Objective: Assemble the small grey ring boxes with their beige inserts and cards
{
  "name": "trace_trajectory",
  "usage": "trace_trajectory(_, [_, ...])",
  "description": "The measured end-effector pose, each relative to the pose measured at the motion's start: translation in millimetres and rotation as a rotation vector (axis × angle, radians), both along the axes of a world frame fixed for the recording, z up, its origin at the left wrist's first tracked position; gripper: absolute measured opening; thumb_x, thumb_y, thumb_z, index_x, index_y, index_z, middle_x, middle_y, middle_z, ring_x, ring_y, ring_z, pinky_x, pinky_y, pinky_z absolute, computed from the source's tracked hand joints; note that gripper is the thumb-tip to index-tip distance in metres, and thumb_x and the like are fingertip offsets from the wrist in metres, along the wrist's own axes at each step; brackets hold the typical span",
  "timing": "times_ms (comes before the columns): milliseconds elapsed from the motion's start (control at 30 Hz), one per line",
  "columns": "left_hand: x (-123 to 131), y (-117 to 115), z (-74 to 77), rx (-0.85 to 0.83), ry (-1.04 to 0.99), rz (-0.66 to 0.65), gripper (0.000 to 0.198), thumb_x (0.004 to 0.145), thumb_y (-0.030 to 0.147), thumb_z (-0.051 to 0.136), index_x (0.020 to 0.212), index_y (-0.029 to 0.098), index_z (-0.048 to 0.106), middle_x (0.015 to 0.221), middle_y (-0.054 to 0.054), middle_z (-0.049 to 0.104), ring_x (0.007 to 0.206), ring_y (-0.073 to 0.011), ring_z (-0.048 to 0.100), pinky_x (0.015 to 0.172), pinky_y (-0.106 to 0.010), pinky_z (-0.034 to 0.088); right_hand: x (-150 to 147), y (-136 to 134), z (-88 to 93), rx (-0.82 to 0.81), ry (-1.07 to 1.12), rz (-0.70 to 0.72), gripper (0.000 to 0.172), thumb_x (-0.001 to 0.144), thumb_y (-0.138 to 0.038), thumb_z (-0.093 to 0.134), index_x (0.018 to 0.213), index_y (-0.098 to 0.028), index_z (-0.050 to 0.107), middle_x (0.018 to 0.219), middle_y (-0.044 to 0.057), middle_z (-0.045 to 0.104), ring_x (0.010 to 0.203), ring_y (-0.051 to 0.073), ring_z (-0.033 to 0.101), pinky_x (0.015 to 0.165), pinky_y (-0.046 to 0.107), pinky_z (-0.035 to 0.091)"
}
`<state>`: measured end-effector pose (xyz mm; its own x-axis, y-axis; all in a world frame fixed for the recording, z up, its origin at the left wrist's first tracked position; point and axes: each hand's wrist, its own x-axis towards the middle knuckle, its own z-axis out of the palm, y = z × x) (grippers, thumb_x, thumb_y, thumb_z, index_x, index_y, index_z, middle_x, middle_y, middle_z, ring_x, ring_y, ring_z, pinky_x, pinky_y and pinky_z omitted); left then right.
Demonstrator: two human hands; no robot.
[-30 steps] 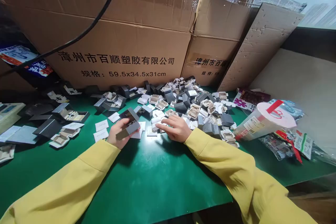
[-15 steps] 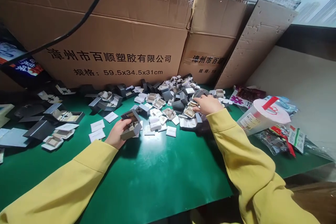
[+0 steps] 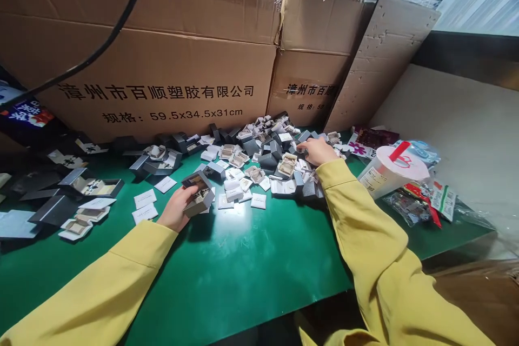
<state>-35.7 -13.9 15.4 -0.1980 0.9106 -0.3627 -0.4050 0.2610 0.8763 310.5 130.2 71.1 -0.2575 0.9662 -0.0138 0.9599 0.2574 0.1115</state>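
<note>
My left hand (image 3: 177, 210) is closed around a small dark grey jewellery box (image 3: 198, 194), its thumb over the box's near edge. The box is open and tilted, with pale pieces inside that I cannot make out clearly. Farther right, my right hand (image 3: 320, 151) reaches into a heap of grey boxes (image 3: 268, 161) and pale padded inserts (image 3: 287, 164). Its fingers are bent together at the heap, and what lies between them is partly hidden. Small white printed cards (image 3: 258, 201) and a white insert (image 3: 233, 190) lie between my hands on the green table (image 3: 259, 259).
Large cartons (image 3: 170, 70) stand along the back. On the left are more open boxes (image 3: 91, 186) and a loose insert (image 3: 77, 227). At the right, a white cylindrical tub (image 3: 389, 170) stands beside snack packets (image 3: 413, 208). A black cable (image 3: 109, 38) hangs at the upper left.
My right hand has moved slightly back into the heap, off a pale insert that now shows fully, and its fingers have drawn together. My left hand still holds the box. The view has turned slightly right.
</note>
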Motion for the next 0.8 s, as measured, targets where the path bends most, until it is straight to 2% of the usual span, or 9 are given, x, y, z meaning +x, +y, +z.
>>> trace_trajectory(133, [0.3, -0.1, 1.0, -0.001, 0.002, -0.007, 0.028, 0.065, 0.021, 0.058, 0.093, 0.015, 0.059, 0.075, -0.004, 0.067, 0.058, -0.0167, 0.062, 0.048, -0.026, 0.05, 0.3, 0.6, 4.9, 0.023, 0.083, 0.131, 0.041, 0.072, -0.008, 0.054, 0.109, -0.022, 0.064, 0.099, 0.008, 0.062, 0.092, 0.023, 0.054, 0.084, 0.031, 0.041])
trace_trajectory(233, [0.0, 0.4, 0.9, -0.006, 0.024, -0.021, 0.03, 0.065, 0.022, 0.057, 0.094, 0.015, 0.058, 0.073, -0.004, 0.067, 0.056, -0.0179, 0.061, 0.048, -0.028, 0.05, 3.4, 0.4, 13.4, 0.06, 0.224, 0.173, 0.038, 0.072, -0.009, 0.053, 0.106, -0.021, 0.065, 0.096, 0.005, 0.063, 0.086, 0.018, 0.057, 0.082, 0.026, 0.043])
trace_trajectory(400, [-0.1, 0.6, -0.5, 0.032, 0.042, -0.057, 0.03, 0.066, 0.023, 0.057, 0.094, 0.015, 0.056, 0.068, -0.004, 0.065, 0.056, -0.0181, 0.061, 0.048, -0.028, 0.05, -0.1, -8.5, 26.8, 0.23, 0.561, 0.189, 0.03, 0.079, -0.021, 0.05, 0.103, -0.015, 0.066, 0.105, 0.008, 0.062, 0.094, 0.018, 0.057, 0.086, 0.028, 0.044])
trace_trajectory(467, [0.1, 0.1, -0.7, 0.036, 0.046, -0.065, 0.03, 0.066, 0.023, 0.057, 0.095, 0.014, 0.056, 0.067, -0.004, 0.065, 0.054, -0.017, 0.06, 0.048, -0.027, 0.049, -7.0, -14.8, 30.5, 0.182, 0.724, 0.267, 0.037, 0.081, -0.03, 0.05, 0.114, -0.017, 0.06, 0.118, 0.008, 0.057, 0.105, 0.019, 0.053, 0.09, 0.031, 0.043])
trace_trajectory(600, [0.6, -0.7, 0.3, 0.037, 0.048, -0.063, 0.029, 0.065, 0.023, 0.059, 0.093, 0.015, 0.056, 0.067, -0.003, 0.065, 0.052, -0.0159, 0.06, 0.048, -0.027, 0.049, -22.4, -25.8, 33.7, 0.024, 0.967, 0.459, 0.056, 0.081, -0.044, 0.049, 0.131, -0.022, 0.042, 0.14, 0.005, 0.036, 0.12, 0.021, 0.044, 0.091, 0.033, 0.042])
trace_trajectory(633, [0.7, -0.8, 0.8, 0.036, 0.046, -0.063, 0.029, 0.065, 0.023, 0.059, 0.093, 0.016, 0.056, 0.067, -0.003, 0.065, 0.052, -0.0159, 0.06, 0.048, -0.027, 0.05, -24.0, -27.7, 33.8, 0.028, 0.978, 0.457, 0.057, 0.081, -0.045, 0.048, 0.133, -0.023, 0.04, 0.141, 0.005, 0.035, 0.118, 0.02, 0.045, 0.09, 0.032, 0.043])
trace_trajectory(700, [0.8, -0.9, 1.5, 0.031, 0.041, -0.07, 0.03, 0.065, 0.024, 0.06, 0.093, 0.016, 0.056, 0.068, -0.003, 0.065, 0.053, -0.016, 0.059, 0.048, -0.027, 0.05, -22.0, -31.3, 32.9, 0.082, 0.895, 0.35, 0.05, 0.084, -0.045, 0.042, 0.129, -0.022, 0.045, 0.134, 0.006, 0.045, 0.111, 0.02, 0.052, 0.087, 0.032, 0.044])
trace_trajectory(800, [0.8, -0.8, 1.6, 0.032, 0.042, -0.075, 0.029, 0.066, 0.023, 0.06, 0.093, 0.015, 0.056, 0.068, -0.002, 0.064, 0.053, -0.0153, 0.059, 0.048, -0.027, 0.05, -7.4, -39.6, 26.9, 0.104, 0.524, -0.008, 0.046, 0.087, -0.047, 0.033, 0.103, -0.016, 0.064, 0.104, 0.012, 0.064, 0.096, 0.025, 0.058, 0.084, 0.038, 0.043])
